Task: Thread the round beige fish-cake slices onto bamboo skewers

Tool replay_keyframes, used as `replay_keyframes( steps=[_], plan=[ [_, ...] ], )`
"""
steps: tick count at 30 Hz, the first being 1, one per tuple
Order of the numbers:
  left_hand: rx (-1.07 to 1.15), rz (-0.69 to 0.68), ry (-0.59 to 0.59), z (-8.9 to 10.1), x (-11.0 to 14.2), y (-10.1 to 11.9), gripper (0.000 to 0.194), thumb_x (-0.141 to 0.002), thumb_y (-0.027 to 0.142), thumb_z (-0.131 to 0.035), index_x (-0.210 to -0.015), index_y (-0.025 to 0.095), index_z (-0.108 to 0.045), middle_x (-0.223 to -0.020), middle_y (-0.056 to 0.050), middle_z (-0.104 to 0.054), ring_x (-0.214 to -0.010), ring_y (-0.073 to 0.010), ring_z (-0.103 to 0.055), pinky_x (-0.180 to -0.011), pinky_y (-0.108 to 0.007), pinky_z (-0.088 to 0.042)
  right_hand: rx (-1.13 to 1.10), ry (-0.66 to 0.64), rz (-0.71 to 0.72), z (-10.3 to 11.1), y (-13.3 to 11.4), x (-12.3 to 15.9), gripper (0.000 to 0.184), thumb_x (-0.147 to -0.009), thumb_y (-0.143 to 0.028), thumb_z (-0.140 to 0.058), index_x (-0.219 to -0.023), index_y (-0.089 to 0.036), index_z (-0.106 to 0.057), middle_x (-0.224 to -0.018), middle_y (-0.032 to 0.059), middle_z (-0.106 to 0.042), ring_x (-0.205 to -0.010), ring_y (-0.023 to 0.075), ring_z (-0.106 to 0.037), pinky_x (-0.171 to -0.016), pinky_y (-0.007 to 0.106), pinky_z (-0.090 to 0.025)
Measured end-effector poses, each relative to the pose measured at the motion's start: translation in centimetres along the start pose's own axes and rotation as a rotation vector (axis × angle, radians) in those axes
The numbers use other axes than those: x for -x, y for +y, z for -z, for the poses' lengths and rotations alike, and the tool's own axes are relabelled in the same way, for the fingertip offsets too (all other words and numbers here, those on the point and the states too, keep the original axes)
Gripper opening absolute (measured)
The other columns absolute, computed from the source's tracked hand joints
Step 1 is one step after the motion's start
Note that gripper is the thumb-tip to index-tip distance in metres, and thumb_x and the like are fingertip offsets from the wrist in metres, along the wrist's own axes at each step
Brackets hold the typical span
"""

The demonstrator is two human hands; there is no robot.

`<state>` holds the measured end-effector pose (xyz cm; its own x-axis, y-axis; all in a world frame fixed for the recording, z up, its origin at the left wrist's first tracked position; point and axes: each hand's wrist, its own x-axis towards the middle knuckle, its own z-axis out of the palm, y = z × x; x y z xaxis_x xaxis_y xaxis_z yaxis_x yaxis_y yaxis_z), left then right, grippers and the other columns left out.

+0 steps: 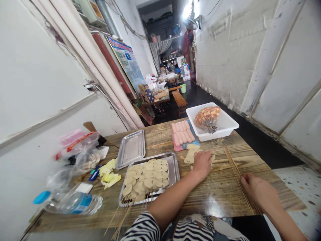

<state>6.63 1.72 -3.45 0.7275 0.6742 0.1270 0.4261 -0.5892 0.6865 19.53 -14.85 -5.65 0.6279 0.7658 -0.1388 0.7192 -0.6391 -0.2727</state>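
Metal tray [177,167]: holds overlapping rows of pale, flat slices [150,175] on thin sticks; the stick ends poke out over the near rim. Judged as the finished portion, and a sizeable one.
Loose slices [192,154]: a small pile directly on the worktop [213,201], near the pink sausages. No sticks seen in them; judged as still to be threaded.
Bare sticks [233,164]: loose bundle, lying lengthwise on the worktop at the right. Judged as supply for the remaining slices.
Left hand [202,164]: lowered onto the loose slices, touching them. Whether its fingers pinch a slice cannot be told.
Right hand [259,190]: at the near part of the bundle, fingers curled in against the sticks. Cannot tell if one is gripped.
Pink sausages [182,132]: two rows on a coloured packet, beside the white tub [233,126]; no sticks seen in them.
White tub: holds a bundle of reddish food [207,116], stick ends gathered; exact contents unclear.
Second tray [131,149]: beyond the first, at the left.
Hidden or cut off: part of the slice pile, under the left hand; right fingertips, largely out of sight; lower stick ends, partly behind the right hand.
Hard to read: plastic bags at far left, blurred; slice count, lost in the overlap.
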Motion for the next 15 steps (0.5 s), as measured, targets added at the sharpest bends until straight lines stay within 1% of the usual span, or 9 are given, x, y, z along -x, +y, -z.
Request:
replay_keyframes(
  steps=[2, 3, 4, 6, 8, 9, 11, 13, 15],
  plan=[
    [0.140, -0.022, 0.045, -0.3, 0.0, -0.4, 0.035, -0.071, 0.012, -0.050, -0.103, 0.020, -0.063, -0.085, -0.005, -0.061, -0.082, -0.0168, -0.052, -0.080, -0.031, -0.040, -0.025, 0.007, -0.004, 0.0, 0.0, 0.0, 0.029, -0.083, -0.031, -0.034, -0.064, -0.021, -0.054, -0.066, 0.0098, -0.067, -0.068, 0.0271, -0.064, -0.054, 0.031, -0.036],
    [0.242, 0.008, 0.069, -0.4, -0.1, -0.5, 0.033, -0.070, 0.012, -0.051, -0.100, 0.019, -0.064, -0.084, -0.005, -0.061, -0.079, -0.0158, -0.053, -0.078, -0.030, -0.041, -0.041, 0.014, -0.006, 0.0, 0.0, 0.0, 0.029, -0.083, -0.032, -0.035, -0.063, -0.021, -0.054, -0.066, 0.0101, -0.067, -0.068, 0.0277, -0.064, -0.054, 0.031, -0.036],
    [0.364, 0.067, 0.088, -0.3, -0.1, -0.6, 0.031, -0.069, 0.012, -0.053, -0.097, 0.017, -0.065, -0.084, -0.005, -0.062, -0.077, -0.0149, -0.053, -0.076, -0.030, -0.043, -0.060, 0.022, -0.009, 0.1, 0.0, 0.0, 0.028, -0.082, -0.032, -0.036, -0.064, -0.021, -0.054, -0.066, 0.0104, -0.066, -0.067, 0.0284, -0.063, -0.055, 0.032, -0.036],
    [0.664, 0.243, 0.087, 0.3, -0.2, -0.8, 0.025, -0.068, 0.013, -0.056, -0.092, 0.014, -0.064, -0.081, -0.006, -0.062, -0.073, -0.0139, -0.055, -0.073, -0.030, -0.045, -0.112, 0.042, -0.017, 0.3, 0.2, 0.1, 0.026, -0.080, -0.033, -0.038, -0.066, -0.022, -0.056, -0.065, 0.0105, -0.066, -0.067, 0.0297, -0.063, -0.056, 0.033, -0.036],
    [1.011, 0.405, 0.033, 1.2, -0.2, -0.8, 0.024, -0.067, 0.016, -0.061, -0.091, 0.011, -0.061, -0.080, -0.006, -0.062, -0.070, -0.0141, -0.057, -0.071, -0.032, -0.047, -0.188, 0.063, -0.021, 0.6, 0.5, 0.2, 0.023, -0.077, -0.035, -0.041, -0.069, -0.022, -0.058, -0.064, 0.0092, -0.066, -0.067, 0.0299, -0.062, -0.057, 0.034, -0.037],
    [1.174, 0.461, -0.001, 1.8, -0.1, -0.8, 0.025, -0.066, 0.017, -0.063, -0.091, 0.011, -0.058, -0.080, -0.006, -0.062, -0.070, -0.0149, -0.058, -0.071, -0.033, -0.048, -0.236, 0.072, -0.024, 0.8, 0.6, 0.3, 0.022, -0.076, -0.036, -0.043, -0.071, -0.022, -0.059, -0.064, 0.0083, -0.066, -0.067, 0.0297, -0.062, -0.058, 0.034, -0.038],
    [1.437, 0.522, -0.074, 2.9, 0.3, -0.8, 0.030, -0.064, 0.018, -0.067, -0.091, 0.013, -0.054, -0.084, -0.007, -0.062, -0.075, -0.0184, -0.061, -0.072, -0.037, -0.049, -0.354, 0.087, -0.033, 1.2, 0.7, 0.5, 0.022, -0.074, -0.039, -0.046, -0.075, -0.022, -0.060, -0.067, 0.0070, -0.067, -0.068, 0.0288, -0.062, -0.060, 0.035, -0.039],
    [1.578, 0.545, -0.126, 3.6, 0.7, -0.8, 0.034, -0.064, 0.018, -0.069, -0.092, 0.015, -0.050, -0.090, -0.007, -0.062, -0.082, -0.0223, -0.062, -0.074, -0.041, -0.050, -0.505, 0.077, -0.033, 1.3, 0.6, 0.7, 0.024, -0.073, -0.042, -0.049, -0.077, -0.021, -0.060, -0.069, 0.0064, -0.068, -0.068, 0.0268, -0.063, -0.063, 0.035, -0.041],
    [1.630, 0.561, -0.145, 4.0, 1.1, -0.8, 0.036, -0.065, 0.020, -0.069, -0.095, 0.016, -0.049, -0.096, -0.008, -0.061, -0.087, -0.0243, -0.062, -0.075, -0.042, -0.050, -0.682, 0.030, -0.005, 1.0, 0.2, 0.9, 0.029, -0.073, -0.046, -0.049, -0.076, -0.020, -0.059, -0.065, 0.0053, -0.067, -0.064, 0.0231, -0.063, -0.062, 0.032, -0.044]
  ],
)
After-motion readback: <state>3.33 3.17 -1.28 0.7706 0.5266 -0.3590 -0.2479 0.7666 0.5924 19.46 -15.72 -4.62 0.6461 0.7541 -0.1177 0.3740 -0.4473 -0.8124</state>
